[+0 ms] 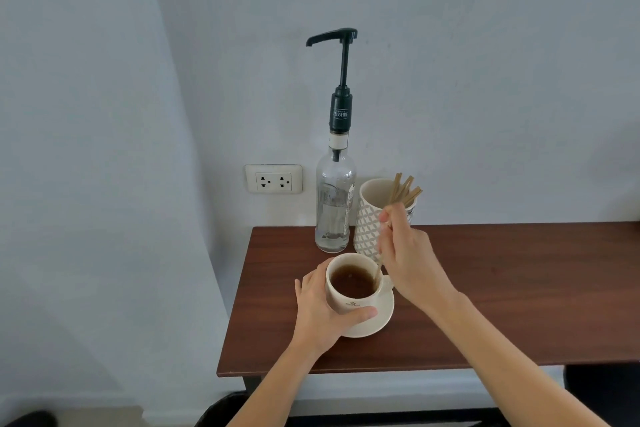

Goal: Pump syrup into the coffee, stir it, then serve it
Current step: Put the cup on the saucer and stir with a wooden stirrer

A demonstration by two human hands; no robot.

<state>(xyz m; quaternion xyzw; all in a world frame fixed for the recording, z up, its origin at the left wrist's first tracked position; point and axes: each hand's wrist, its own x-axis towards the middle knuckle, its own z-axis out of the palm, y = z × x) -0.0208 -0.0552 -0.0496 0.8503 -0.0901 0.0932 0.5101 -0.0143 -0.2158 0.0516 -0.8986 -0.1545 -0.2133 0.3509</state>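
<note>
One cup [349,288] of coffee on one saucer [379,321] is gripped by the left hand [320,305] on the desk [502,288]; one stirrer [377,269] is pinched by the right hand [407,260] — its tip in the coffee. One pump bottle [335,204] — marked "TEISSEIRE" — stands behind.

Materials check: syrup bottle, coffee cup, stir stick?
Syrup bottle: clear glass by the look, see-through with sharp glints; its pump looks like black plastic. Coffee cup: glazed cream ceramic, smooth with a soft sheen. Stir stick: thin, tan and matte, likely wood or bamboo.

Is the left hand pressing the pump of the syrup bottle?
No, the left hand grips the coffee cup, while the pump stands untouched.
</note>
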